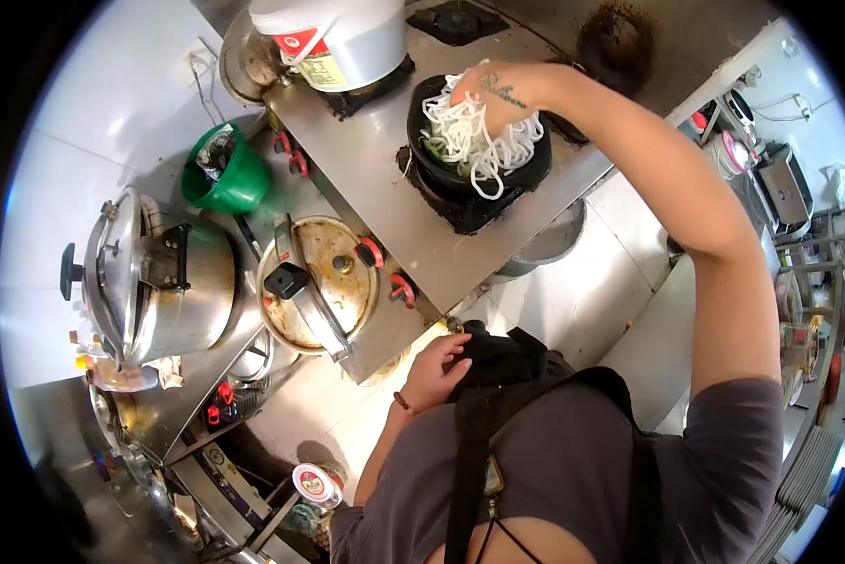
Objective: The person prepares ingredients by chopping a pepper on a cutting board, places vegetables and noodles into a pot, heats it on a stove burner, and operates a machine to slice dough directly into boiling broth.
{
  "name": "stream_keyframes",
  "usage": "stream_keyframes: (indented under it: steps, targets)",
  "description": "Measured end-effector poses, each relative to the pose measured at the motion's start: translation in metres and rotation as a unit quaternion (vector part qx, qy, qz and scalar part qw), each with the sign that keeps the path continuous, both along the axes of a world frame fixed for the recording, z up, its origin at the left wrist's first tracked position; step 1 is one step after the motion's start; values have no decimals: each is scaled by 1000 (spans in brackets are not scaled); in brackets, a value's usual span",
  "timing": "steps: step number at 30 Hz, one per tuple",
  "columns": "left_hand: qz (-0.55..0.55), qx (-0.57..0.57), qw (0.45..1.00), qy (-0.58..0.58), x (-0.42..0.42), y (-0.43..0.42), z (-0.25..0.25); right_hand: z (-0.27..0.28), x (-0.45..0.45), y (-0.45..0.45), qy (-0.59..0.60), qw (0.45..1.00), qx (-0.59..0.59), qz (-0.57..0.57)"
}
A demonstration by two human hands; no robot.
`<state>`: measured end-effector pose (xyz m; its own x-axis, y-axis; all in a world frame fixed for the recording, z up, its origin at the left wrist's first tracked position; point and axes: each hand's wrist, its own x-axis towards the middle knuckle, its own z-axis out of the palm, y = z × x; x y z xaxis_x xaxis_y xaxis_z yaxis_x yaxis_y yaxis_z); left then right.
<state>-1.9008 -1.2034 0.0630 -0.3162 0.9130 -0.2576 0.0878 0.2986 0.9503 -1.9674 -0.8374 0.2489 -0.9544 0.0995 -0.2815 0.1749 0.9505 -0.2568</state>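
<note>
Thick white noodles point(469, 141) hang from my right hand point(496, 96), whose fingers are closed around them. The bundle drops into a black pot point(533, 175) on the stove, with a loop draping past its front rim. Something green shows under the noodles at the left of the pot. My fingertips are partly hidden by the noodles. Down at my waist, my left hand point(432, 373) is open, with fingers stretched beside the dark cloth point(498, 357) at my front; it holds nothing that I can see.
A white bucket point(357, 47) stands on the steel stovetop point(394, 188) at the back left. Red knobs point(370, 252) line its front. Left are a green bin point(244, 183), a lidded pressure cooker point(333, 273) and a large steel pot point(202, 282). Shelves point(817, 273) stand right.
</note>
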Motion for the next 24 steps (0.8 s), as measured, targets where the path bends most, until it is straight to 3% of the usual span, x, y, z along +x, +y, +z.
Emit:
stream_keyframes:
  steps: [1, 5, 8, 11, 13, 15, 17, 18, 22, 23, 24]
  targets:
    - [-4, -3, 1000, 12, 1, 1, 0, 3, 4, 4, 56, 998, -31, 15]
    - [-13, -5, 999, 28, 5, 11, 5, 43, 4, -9, -2, 1000, 2, -20]
    - [2, 61, 996, 62, 2, 33, 35, 20, -4, -6, 16, 998, 53, 21]
    - [71, 157, 953, 249, -14, 63, 73, 25, -13, -6, -20, 999, 39, 28]
    - [134, 189, 877, 421, -24, 94, 102, 50, -15, -15, -64, 995, 66, 36]
    - [156, 207, 837, 482, -32, 129, 113, 65, -13, -23, -43, 992, 102, 59]
    - [147, 189, 827, 509, -41, 149, 110, 88, -10, -32, -94, 965, 197, 147]
    - [138, 172, 818, 532, -44, 156, 108, 89, -6, -25, -51, 976, 141, 156]
    - [145, 246, 778, 560, -62, 160, 104, 109, 0, -32, 6, 990, 120, 79]
    - [139, 245, 778, 562, -65, 160, 109, 111, -1, -32, 14, 991, 111, 68]
    - [153, 250, 816, 498, -70, 161, 115, 113, -3, -31, 22, 993, 104, 60]
